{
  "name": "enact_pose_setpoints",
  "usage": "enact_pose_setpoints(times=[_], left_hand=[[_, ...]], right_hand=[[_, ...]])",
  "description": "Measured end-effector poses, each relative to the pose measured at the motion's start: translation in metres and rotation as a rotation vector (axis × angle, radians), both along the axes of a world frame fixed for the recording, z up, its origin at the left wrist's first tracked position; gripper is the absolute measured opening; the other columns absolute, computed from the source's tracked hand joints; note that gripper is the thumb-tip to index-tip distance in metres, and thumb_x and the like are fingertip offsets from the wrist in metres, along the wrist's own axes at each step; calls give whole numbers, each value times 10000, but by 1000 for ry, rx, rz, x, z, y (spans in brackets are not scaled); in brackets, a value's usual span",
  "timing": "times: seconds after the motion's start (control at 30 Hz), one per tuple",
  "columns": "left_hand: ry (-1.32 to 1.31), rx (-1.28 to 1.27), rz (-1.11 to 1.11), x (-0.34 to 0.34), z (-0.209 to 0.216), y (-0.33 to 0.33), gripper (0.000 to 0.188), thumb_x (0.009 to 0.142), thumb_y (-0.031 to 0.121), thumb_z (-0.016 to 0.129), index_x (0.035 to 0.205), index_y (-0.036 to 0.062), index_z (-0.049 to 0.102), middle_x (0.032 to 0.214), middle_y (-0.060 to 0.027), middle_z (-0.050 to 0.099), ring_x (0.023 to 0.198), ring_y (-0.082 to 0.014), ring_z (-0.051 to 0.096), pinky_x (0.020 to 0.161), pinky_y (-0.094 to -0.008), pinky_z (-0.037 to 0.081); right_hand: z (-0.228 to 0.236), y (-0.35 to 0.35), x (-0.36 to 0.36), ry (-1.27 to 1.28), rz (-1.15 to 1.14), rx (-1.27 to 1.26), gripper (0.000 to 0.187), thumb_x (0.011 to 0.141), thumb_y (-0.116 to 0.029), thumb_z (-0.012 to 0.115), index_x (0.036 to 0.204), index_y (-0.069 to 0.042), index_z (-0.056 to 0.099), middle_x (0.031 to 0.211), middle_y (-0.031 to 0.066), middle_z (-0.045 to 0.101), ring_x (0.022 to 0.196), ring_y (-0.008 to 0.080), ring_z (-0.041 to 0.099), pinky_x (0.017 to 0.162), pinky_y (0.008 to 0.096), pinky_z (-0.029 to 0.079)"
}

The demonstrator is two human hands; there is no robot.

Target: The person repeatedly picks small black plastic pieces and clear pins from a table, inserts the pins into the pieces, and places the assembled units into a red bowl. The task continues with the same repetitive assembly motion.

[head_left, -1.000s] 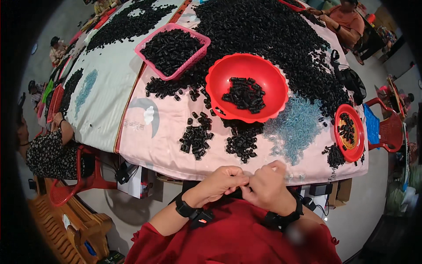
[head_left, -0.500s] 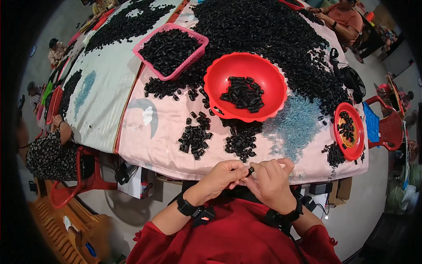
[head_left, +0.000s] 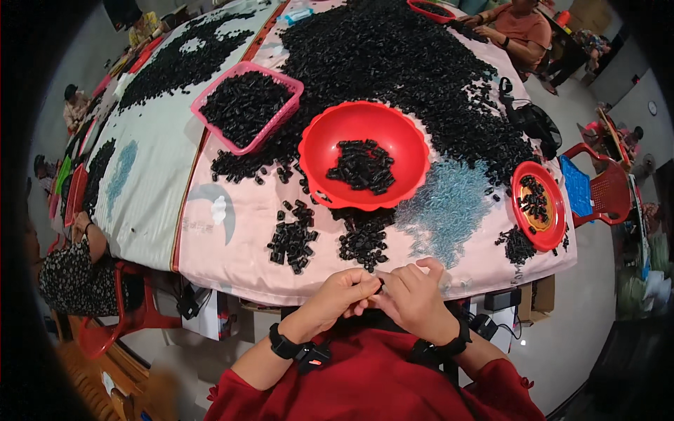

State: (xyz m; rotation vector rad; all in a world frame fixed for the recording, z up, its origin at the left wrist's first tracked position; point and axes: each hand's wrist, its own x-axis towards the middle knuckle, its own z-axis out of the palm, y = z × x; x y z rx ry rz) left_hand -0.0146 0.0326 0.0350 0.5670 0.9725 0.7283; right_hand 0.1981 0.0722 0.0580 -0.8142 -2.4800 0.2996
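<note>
My left hand (head_left: 340,295) and my right hand (head_left: 415,293) meet fingertip to fingertip just over the table's front edge. A small black plastic piece (head_left: 380,286) is pinched by the left thumb and fingers, mostly covered by them. The right fingers are curled closed against it; whatever they hold is hidden. Straight beyond the hands are two small heaps of black pieces, a left heap (head_left: 292,238) and a right heap (head_left: 364,242). Behind them stands a red scalloped bowl (head_left: 323,147) with black pieces inside. A scatter of tiny bluish clear bits (head_left: 449,203) lies right of the bowl.
A pink basket (head_left: 247,146) full of black pieces stands at left, before a huge black pile (head_left: 379,56). At right are a red plate (head_left: 557,203) with pieces and a red chair (head_left: 611,193). Other people sit around the tables, one at the far right (head_left: 523,31).
The whole view has shifted, so the table items appear lower and farther left. Both hands stay joined, and less of the black piece shows between the fingers.
</note>
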Motion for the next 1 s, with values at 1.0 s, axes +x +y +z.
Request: enact_pose_setpoints(times=[1.0], left_hand=[[1135,970,207,-11,30,158,407,946,105,721,1324,-21,642,1366,-226,616,1160,-395,683,992,-443,558]], right_hand=[[-46,93,72,68,-536,-104,326,937,-1,644,1262,2,675,1039,203,615,955,400,638,825,471,547]])
